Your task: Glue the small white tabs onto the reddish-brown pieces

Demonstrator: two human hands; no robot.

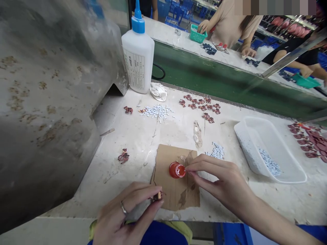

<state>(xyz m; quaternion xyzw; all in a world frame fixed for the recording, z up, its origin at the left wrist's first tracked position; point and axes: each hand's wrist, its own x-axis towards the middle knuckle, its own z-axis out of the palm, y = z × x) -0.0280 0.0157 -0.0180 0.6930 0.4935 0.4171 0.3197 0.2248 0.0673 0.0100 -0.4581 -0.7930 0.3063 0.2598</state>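
Note:
My left hand (133,211), with a ring on one finger, pinches a small dark brown figure (157,196) with a tan-orange part near the table's front edge. Above the cardboard piece (166,154), my right hand (217,177) is closed in a pinch at the rim of a small red cup (174,170). What those fingertips hold is too small to make out. Liquid shines inside the cup, which stands on the cardboard. Just beyond my right hand lies a pile of tiny pale blue pieces (216,150). A similar brown figure (123,156) rests left of the cardboard.
A white glue bottle (139,58) with a blue cap stands at the back, beside a larger pale blue pile (158,111). Several brown figures (203,106) lie behind. To the right are a white plastic tub (245,149) and reddish parts (310,141). Grey metal housing (51,102) blocks the left.

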